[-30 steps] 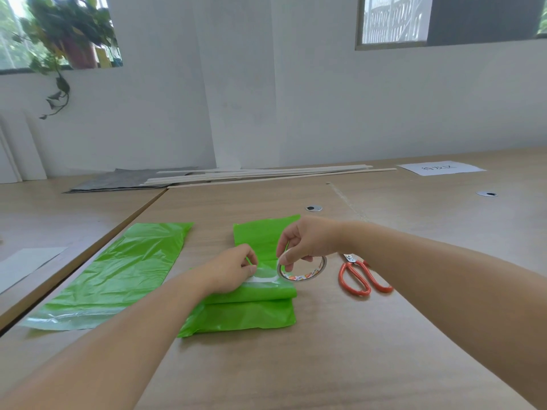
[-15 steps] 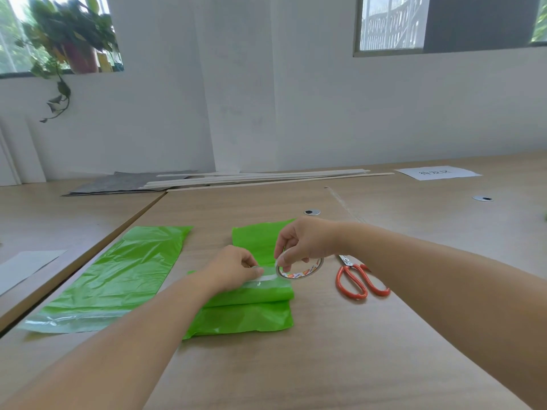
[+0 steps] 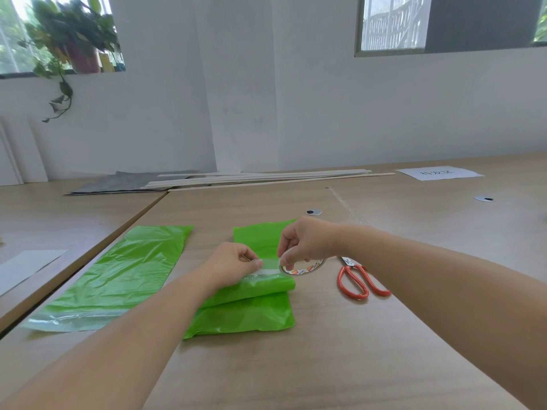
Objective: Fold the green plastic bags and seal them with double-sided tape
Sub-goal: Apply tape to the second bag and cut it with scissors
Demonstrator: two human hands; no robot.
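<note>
Drawn slightly longer than a second ago, the tape strip [image 3: 270, 267] now spans the gap between the two hands, which have otherwise barely shifted. The left hand [image 3: 233, 263] pinches the strip's free end between thumb and curled fingers. The right hand [image 3: 306, 242] pinches the rim of the double-sided tape roll [image 3: 306, 266], held on edge just off the bag's right side. The folded green bag [image 3: 245, 315] lies mid-table under both hands, its upper layer rolled over in a soft fold, with the strip stretched along that fold's far edge.

Likely risks: the thin plastic may lift or wrinkle with the adhesive if the strip is pulled upward, the springy fold may open if neither hand presses it down, and a slack strip may stick to itself or land crooked.

A second green bag [image 3: 118, 279] lies flat and unfolded to the left, well apart. Orange-handled scissors [image 3: 358, 281] lie closed just right of the roll, within reach and unobstructed. On the wooden table [image 3: 325, 365], far back, are wooden strips [image 3: 266, 179], a grey sheet [image 3: 118, 183] and a white paper [image 3: 439, 173]; none impede the work
</note>
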